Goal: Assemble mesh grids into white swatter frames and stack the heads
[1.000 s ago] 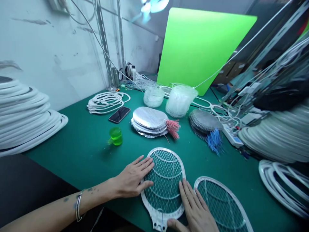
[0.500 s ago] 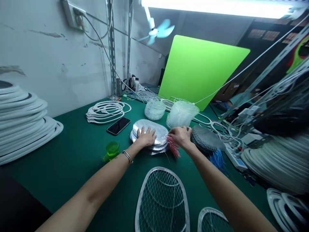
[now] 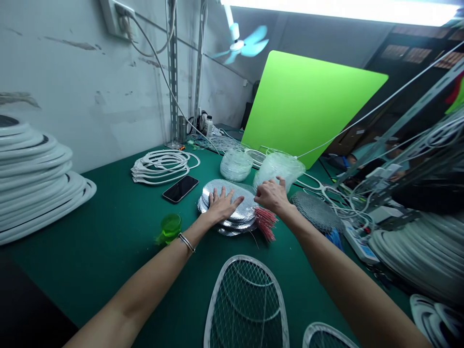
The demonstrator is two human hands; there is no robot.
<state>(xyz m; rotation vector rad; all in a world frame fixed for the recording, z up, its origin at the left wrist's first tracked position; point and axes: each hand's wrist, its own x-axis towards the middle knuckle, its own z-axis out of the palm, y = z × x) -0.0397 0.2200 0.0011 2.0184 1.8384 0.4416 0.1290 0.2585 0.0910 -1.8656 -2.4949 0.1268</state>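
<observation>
My left hand (image 3: 222, 205) lies flat with spread fingers on top of a stack of silver oval mesh discs (image 3: 235, 218) with red wires (image 3: 267, 223) at one end. My right hand (image 3: 271, 195) rests at the right edge of the same stack, fingers curled over the top disc near the red wires; whether it grips the disc is not clear. A white-framed racket head with mesh (image 3: 247, 304) lies on the green table (image 3: 108, 241) near me, with a second one (image 3: 326, 337) partly visible to its right.
A dark mesh stack with blue wires (image 3: 319, 212), two bags of clear parts (image 3: 279, 169), a phone (image 3: 180, 188), a green cup (image 3: 169, 226), white frame coils (image 3: 161, 164), tall white ring stacks left (image 3: 36, 179) and right (image 3: 416, 251), a power strip (image 3: 357, 244), a green board (image 3: 311, 104).
A second ago both hands lay on the near racket head. They then reached forward onto the silver disc stack, and my right hand has since shifted slightly on its right edge.
</observation>
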